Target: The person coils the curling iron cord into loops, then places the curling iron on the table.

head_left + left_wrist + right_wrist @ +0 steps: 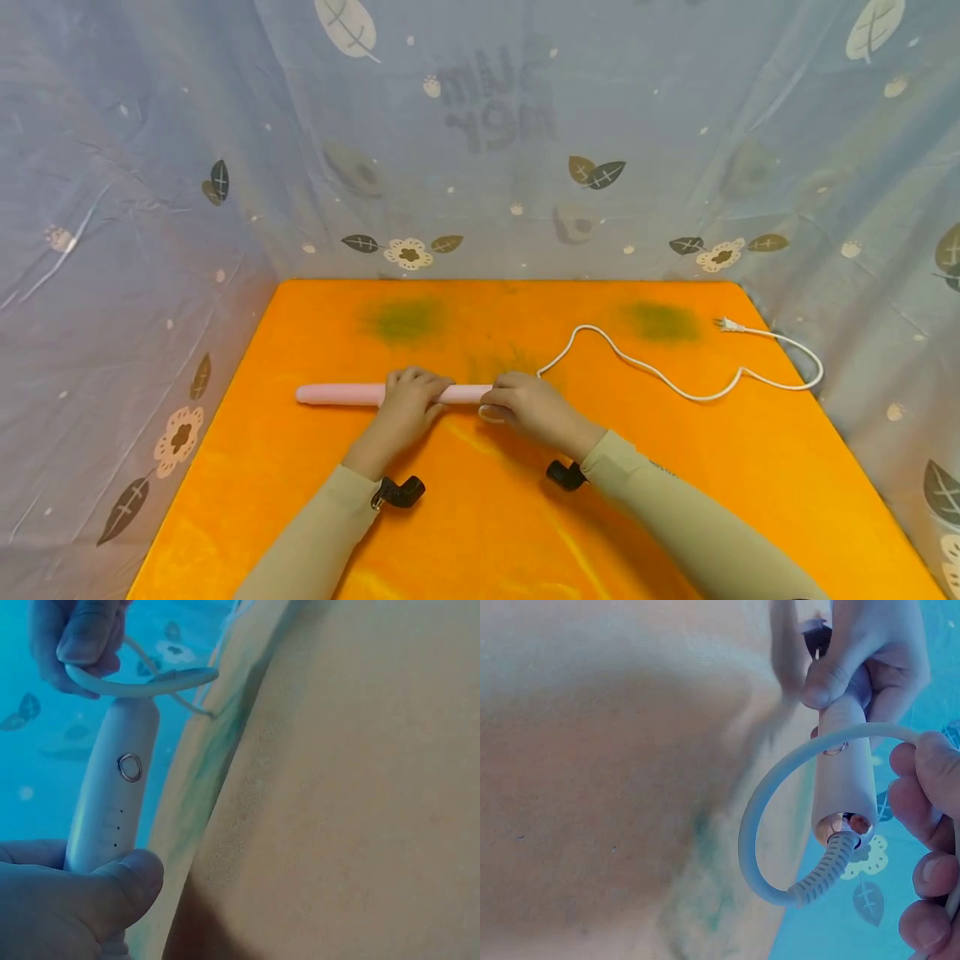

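Note:
A long pink curling wand point(337, 394) lies sideways across the orange cloth. Around its handle, my left hand point(407, 404) keeps a grip, the thumb along the near side. The handle point(114, 787) shows a round, metal-rimmed button and a row of small dots in the left wrist view. At the handle's right end, my right hand point(534, 408) holds the white cord point(750, 832) between thumb and fingers. There the cord bends into a loop, coming out of a ribbed sleeve point(825, 870) at the shiny end cap.
The rest of the cord point(637, 362) snakes to the right over the orange-covered table point(480, 533), ending in a two-pin plug point(729, 325) near the far right corner. Patterned curtains point(487, 200) enclose the back and both sides.

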The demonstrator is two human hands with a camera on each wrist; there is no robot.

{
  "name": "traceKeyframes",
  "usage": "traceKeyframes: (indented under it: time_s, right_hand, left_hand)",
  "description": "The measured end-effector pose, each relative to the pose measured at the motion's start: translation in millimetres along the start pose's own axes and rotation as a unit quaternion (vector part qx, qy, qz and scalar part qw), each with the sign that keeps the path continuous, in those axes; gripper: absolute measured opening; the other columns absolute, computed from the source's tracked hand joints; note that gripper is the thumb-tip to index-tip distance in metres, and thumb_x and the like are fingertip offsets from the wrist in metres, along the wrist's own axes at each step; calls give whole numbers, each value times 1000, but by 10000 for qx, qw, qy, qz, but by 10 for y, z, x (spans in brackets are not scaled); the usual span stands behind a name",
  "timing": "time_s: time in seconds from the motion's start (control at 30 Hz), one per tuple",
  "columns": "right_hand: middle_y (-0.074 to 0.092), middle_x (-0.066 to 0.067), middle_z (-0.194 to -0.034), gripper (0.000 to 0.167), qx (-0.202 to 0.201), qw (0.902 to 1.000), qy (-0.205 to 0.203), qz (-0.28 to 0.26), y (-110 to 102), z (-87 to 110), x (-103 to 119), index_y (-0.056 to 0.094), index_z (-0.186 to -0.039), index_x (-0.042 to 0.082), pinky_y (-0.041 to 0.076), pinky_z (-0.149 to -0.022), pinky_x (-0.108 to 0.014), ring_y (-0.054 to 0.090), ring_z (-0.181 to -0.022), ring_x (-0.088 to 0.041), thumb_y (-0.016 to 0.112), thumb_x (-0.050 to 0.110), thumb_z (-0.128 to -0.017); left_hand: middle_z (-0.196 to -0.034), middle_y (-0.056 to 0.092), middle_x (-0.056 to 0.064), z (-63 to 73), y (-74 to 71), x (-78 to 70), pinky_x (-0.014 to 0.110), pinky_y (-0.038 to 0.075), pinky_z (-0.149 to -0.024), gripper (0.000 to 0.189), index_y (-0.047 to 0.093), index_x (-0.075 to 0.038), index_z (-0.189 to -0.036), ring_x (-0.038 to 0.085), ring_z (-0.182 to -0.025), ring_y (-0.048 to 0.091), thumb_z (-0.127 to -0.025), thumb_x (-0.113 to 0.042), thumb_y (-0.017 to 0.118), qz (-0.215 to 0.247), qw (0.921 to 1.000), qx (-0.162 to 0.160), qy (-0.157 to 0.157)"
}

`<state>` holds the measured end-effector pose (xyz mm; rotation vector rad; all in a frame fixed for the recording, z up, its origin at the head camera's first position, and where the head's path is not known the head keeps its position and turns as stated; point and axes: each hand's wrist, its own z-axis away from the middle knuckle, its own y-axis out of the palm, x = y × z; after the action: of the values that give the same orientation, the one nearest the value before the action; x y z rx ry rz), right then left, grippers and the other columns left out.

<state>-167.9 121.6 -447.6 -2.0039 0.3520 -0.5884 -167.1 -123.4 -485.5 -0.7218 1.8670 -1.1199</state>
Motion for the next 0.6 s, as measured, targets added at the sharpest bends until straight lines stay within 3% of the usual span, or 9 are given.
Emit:
traceKeyframes:
  time_s: [0.3, 0.4, 0.5, 0.6]
  right_hand:
    - [55, 5, -80, 9, 87, 9998, 191, -46, -64, -39, 16, 73, -93, 15, 45, -63, -23, 50, -69, -10, 72, 9, -88]
    - [57, 5, -82, 8, 81, 9994, 317, -103, -96, -48, 4, 74, -95, 16, 47, -66, -25, 52, -72, -10, 71, 11, -89]
    - [62, 8, -88, 9, 99, 9952, 854, -466, -133, -35, -20, 73, -97, 17, 48, -69, -27, 56, -76, -10, 72, 19, -89]
    - [66, 8, -94, 13, 92, 9782, 1630, -1281, -161, -12, -52, 70, -98, 19, 49, -71, -29, 58, -80, -10, 73, 25, -87]
  left_hand:
    - [-112, 67, 2, 55, 7, -4, 46, 27, -92, 36, 69, -15, -120, 25, -107, 52, -85, -19, 76, 14, 9999, -97, 103]
    - [-112, 67, 1, 75, 11, -29, 47, 28, -92, 35, 69, -15, -120, 25, -107, 51, -86, -18, 75, 81, 9995, -144, 266]
    - [-111, 67, 1, 100, 9, -62, 47, 28, -93, 35, 69, -14, -120, 25, -107, 51, -86, -18, 75, 175, 9985, -205, 471]
    - [-111, 67, 0, 119, 3, -86, 46, 28, -93, 35, 69, -15, -120, 24, -107, 50, -86, -19, 75, 230, 9978, -271, 557]
